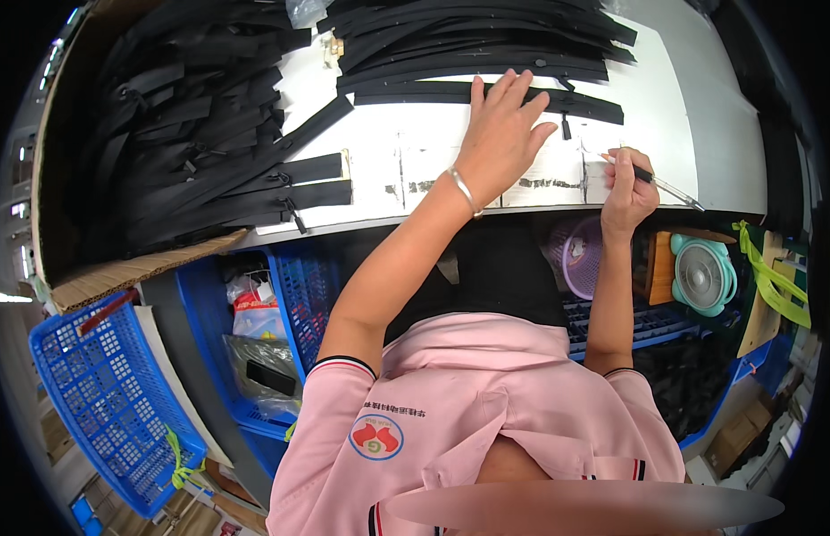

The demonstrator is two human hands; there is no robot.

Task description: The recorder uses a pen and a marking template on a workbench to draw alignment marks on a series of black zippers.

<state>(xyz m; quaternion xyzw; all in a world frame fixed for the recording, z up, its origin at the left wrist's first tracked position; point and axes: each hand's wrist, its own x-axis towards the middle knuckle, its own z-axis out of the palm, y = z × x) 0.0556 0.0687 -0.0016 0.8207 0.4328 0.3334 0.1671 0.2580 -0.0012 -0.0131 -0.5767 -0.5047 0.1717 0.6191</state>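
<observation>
Fingers of left hand (500,134) press black zipper (486,94); right hand (627,188) grips pen (656,181).

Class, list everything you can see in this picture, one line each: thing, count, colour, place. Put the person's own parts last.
Zipper strips: many, black, stacked at the table's far edge.
Loose zipper strips: many, black, in the cardboard box at left.
Table: one, white, centre.
Cardboard box: one, brown, left.
Crates: several, blue, under and beside the table.
Small basket: one, purple, under the table.
Fan: one, teal, lower right.
Bracelet: one, silver, left wrist.
Pen: one, thin, in the right hand.
Left hand: flat on a black strip.
Right hand: gripping the pen.
</observation>
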